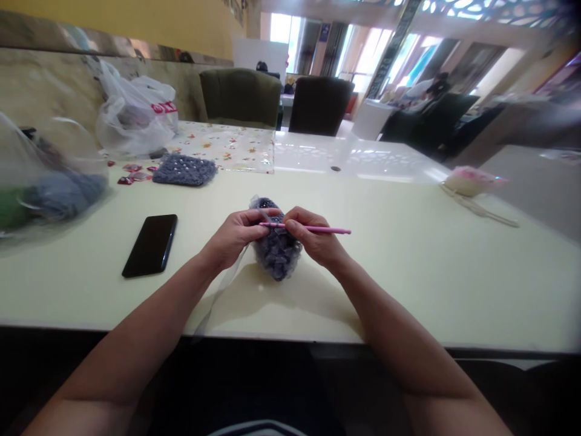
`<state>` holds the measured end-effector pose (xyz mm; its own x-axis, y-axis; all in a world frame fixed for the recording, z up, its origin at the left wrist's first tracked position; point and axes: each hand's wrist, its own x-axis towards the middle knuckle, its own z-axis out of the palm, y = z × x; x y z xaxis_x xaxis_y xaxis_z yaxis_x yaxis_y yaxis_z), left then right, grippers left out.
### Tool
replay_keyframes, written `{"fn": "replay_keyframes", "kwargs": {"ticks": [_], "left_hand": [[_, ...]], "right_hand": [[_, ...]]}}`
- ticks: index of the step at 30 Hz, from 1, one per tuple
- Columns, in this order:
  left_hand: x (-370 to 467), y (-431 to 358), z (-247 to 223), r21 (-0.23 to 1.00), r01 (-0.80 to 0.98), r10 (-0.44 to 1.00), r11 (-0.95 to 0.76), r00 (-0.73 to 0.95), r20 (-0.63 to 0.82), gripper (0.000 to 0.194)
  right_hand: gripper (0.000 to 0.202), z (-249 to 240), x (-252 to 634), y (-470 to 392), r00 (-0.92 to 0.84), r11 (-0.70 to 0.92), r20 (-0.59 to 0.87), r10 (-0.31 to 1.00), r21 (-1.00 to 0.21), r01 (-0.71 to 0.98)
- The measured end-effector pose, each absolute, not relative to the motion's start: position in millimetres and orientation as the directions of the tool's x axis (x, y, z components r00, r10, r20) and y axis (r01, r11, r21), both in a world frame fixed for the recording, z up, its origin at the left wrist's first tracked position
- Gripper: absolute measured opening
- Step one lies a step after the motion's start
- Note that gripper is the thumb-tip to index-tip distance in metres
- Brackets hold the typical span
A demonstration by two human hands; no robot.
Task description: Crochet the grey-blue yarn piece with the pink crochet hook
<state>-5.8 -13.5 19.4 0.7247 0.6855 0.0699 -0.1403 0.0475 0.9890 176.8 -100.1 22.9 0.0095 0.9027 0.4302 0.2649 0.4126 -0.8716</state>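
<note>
Over the pale table, my left hand [238, 232] pinches the upper edge of a grey-blue crochet piece [278, 254] with a frilly, ribbon-like surface. My right hand [313, 235] grips a pink crochet hook [329, 230], whose tip lies across the top of the piece by my left fingers. A thin greyish ribbon yarn [220, 293] runs from my left hand down over the table's front edge. Both hands are closed, close together at the work. The exact stitch at the hook's tip is too small to make out.
A black phone [150, 245] lies left of my hands. Behind it are a folded grey crocheted piece [185, 169] and several small red packets [132, 174]. Plastic bags [136, 115] stand at the left, one holding yarn [68, 191]. A pink-and-cream item [472, 180] with a cord sits far right.
</note>
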Motion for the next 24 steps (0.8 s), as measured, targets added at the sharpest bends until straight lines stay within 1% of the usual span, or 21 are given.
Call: {"fn": "replay_keyframes", "kwargs": {"ticks": [1,2,3,4,6,7,8,9,10,12,13,15,16,18,20,22,24], "left_hand": [[-5.3,-14.2,19.2,0.993,-0.117,0.672,0.018,0.737,0.074,0.047],[-5.3,-14.2,19.5,0.994,-0.089,0.658,-0.056,0.746,0.104,0.049],[-5.8,-13.3,20.1,0.983,-0.058,0.645,-0.174,0.747,0.158,0.048],[-6.5,-11.7,21.0,0.949,-0.027,0.632,-0.315,0.74,0.231,0.046],[-8.3,-7.6,22.7,0.829,0.031,0.593,-0.558,0.713,0.373,0.039],[-9.0,-5.8,23.3,0.783,0.055,0.585,-0.62,0.697,0.415,0.038],[-9.4,-4.5,23.6,0.769,0.071,0.596,-0.635,0.679,0.43,0.039],[-9.4,-4.0,23.6,0.794,0.066,0.622,-0.605,0.662,0.419,0.043],[-9.0,-4.5,23.4,0.844,0.039,0.655,-0.535,0.65,0.385,0.049],[-6.8,-8.2,22.6,0.95,-0.073,0.709,-0.303,0.649,0.276,0.067],[-5.3,-11.1,22.2,0.976,-0.139,0.717,-0.168,0.662,0.218,0.076],[-2.0,-17.7,22.0,0.97,-0.24,0.712,0.047,0.689,0.136,0.088],[-0.5,-20.7,22.0,0.957,-0.27,0.714,0.108,0.691,0.114,0.092],[1.7,-25.2,22.2,0.937,-0.31,0.731,0.163,0.676,0.097,0.097],[3.2,-27.5,21.9,0.925,-0.339,0.748,0.174,0.656,0.1,0.099],[4.6,-29.0,20.7,0.918,-0.359,0.765,0.165,0.635,0.111,0.101],[6.9,-31.1,18.8,0.921,-0.367,0.786,0.131,0.604,0.129,0.101]], "right_hand": [[0.035,23.3,175.6,-100.6,0.036,0.409,0.433,0.901,-0.872,0.267],[0.037,23.8,175.1,-100.9,0.06,0.41,0.44,0.896,-0.872,0.269],[0.037,24.3,175.0,-101.1,0.085,0.415,0.451,0.889,-0.869,0.269],[0.038,24.6,175.5,-101.1,0.109,0.422,0.462,0.88,-0.866,0.267],[0.037,24.5,177.0,-100.4,0.154,0.435,0.481,0.863,-0.863,0.258],[0.037,24.1,177.6,-99.9,0.177,0.438,0.486,0.856,-0.863,0.252],[0.037,23.5,177.9,-99.5,0.198,0.44,0.489,0.85,-0.864,0.244],[0.037,22.8,177.7,-99.1,0.214,0.443,0.491,0.845,-0.865,0.236],[0.036,22.0,176.9,-98.9,0.225,0.445,0.492,0.841,-0.866,0.228],[0.035,19.8,173.7,-99.0,0.228,0.452,0.498,0.837,-0.863,0.226],[0.034,18.5,171.6,-99.2,0.218,0.46,0.509,0.833,-0.855,0.239],[0.03,15.3,167.5,-100.0,0.176,0.496,0.56,0.809,-0.813,0.305],[0.027,13.8,166.0,-100.5,0.144,0.523,0.601,0.786,-0.772,0.361],[0.022,11.5,164.8,-101.6,0.058,0.568,0.686,0.726,-0.644,0.513],[0.02,10.7,165.2,-102.8,-0.035,0.561,0.739,0.673,-0.479,0.675],[0.022,11.3,164.9,-104.0,-0.111,0.501,0.77,0.629,-0.291,0.815],[0.026,12.1,161.7,-105.2,-0.165,0.389,0.8,0.577,-0.092,0.917]]}}
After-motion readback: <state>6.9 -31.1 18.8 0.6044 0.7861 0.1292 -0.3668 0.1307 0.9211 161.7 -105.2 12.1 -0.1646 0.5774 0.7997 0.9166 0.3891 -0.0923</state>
